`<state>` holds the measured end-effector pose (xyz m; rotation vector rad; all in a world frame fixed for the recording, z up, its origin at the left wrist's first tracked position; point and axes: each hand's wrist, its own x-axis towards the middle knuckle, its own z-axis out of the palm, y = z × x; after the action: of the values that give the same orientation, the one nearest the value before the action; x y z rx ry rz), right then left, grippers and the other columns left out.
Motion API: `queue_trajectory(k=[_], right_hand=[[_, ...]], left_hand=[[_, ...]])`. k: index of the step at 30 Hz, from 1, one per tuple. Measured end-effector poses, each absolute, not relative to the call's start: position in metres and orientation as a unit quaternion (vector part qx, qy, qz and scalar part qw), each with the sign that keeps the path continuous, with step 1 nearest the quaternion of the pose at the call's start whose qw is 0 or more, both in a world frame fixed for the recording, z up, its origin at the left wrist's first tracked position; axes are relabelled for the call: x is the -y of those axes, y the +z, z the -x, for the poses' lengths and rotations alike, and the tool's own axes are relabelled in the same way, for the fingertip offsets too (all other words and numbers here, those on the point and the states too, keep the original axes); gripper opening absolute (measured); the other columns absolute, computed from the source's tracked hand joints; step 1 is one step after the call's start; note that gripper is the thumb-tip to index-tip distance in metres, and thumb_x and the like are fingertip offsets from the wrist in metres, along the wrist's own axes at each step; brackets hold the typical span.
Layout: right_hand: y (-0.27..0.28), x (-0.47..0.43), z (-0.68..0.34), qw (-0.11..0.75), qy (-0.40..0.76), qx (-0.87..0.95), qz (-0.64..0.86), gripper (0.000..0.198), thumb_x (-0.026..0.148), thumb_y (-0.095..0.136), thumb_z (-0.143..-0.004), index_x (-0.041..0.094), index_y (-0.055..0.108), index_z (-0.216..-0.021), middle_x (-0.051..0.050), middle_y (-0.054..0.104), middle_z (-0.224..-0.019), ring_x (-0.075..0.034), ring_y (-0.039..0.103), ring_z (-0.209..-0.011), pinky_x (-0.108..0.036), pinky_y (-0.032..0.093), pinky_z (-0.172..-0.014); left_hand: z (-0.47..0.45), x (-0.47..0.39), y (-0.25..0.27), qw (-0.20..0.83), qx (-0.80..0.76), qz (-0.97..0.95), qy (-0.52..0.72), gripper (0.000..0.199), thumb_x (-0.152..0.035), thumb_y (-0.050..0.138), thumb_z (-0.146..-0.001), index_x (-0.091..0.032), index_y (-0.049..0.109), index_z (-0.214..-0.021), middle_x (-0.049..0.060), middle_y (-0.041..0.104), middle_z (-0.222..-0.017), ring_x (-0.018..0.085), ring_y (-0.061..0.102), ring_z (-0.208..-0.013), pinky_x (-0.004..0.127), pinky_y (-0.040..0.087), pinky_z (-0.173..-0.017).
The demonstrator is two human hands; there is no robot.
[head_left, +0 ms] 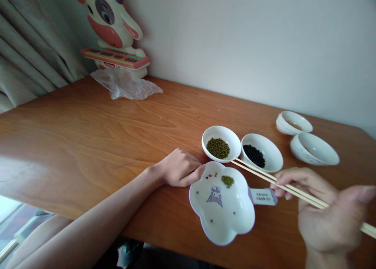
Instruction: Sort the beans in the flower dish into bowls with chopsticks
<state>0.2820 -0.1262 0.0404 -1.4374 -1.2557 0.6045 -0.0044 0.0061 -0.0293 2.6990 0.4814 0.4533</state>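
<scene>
My right hand (pixel 326 210) holds a pair of chopsticks (pixel 264 175), their tips close together by the near rim of a white bowl of green mung beans (pixel 217 148). Beside it stands a white bowl holding black beans (pixel 255 156). My left hand (pixel 182 169) has its fingers curled, with the thumb on the upper left rim of a white flower-shaped dish (pixel 235 220). That dish has a purple edge, a printed cartoon figure and a labelled handle (pixel 263 196). A small heap of mung beans (pixel 227 181) lies inside it, near the top.
Two more white bowls stand at the right: the farther bowl (pixel 283 126) has some yellowish contents, the nearer bowl (pixel 305 153) a little. A cow-shaped toy keyboard (pixel 116 57) and a clear plastic bag (pixel 126 84) sit at the back left of the wooden table (pixel 96 124), against the wall.
</scene>
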Motion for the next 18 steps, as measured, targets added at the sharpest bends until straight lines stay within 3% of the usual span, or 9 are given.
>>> queue_trajectory(k=[6,12,18], right_hand=[[0.042,0.131,-0.285,0.499,0.216,0.591,0.596,0.091,0.078,0.004,-0.097,0.023,0.071,-0.07,-0.009,0.069,-0.074,-0.026,0.064,-0.072,-0.037,0.047,-0.061],[0.027,0.127,-0.28,0.374,0.332,0.672,0.545,0.089,0.081,0.005,-0.095,0.022,0.069,-0.073,-0.007,0.064,-0.065,-0.023,0.06,-0.061,-0.036,0.048,-0.058],[0.013,0.125,-0.273,0.373,0.354,0.644,0.567,0.084,0.08,0.007,-0.095,0.022,0.065,-0.077,-0.005,0.058,-0.067,-0.023,0.055,-0.065,-0.036,0.045,-0.063]], left_hand=[[0.004,-0.006,-0.03,0.175,-0.169,-0.956,0.166,0.048,-0.034,0.031,-0.11,-0.018,0.056,-0.072,0.004,0.066,-0.069,0.014,0.057,-0.06,0.028,0.038,-0.058],[0.004,-0.006,-0.031,0.168,-0.169,-0.955,0.178,0.046,-0.033,0.034,-0.109,-0.018,0.058,-0.072,0.004,0.067,-0.071,0.013,0.059,-0.061,0.029,0.037,-0.058],[0.004,-0.006,-0.031,0.162,-0.168,-0.958,0.168,0.046,-0.032,0.033,-0.109,-0.018,0.058,-0.073,0.003,0.067,-0.071,0.013,0.059,-0.062,0.03,0.036,-0.057]])
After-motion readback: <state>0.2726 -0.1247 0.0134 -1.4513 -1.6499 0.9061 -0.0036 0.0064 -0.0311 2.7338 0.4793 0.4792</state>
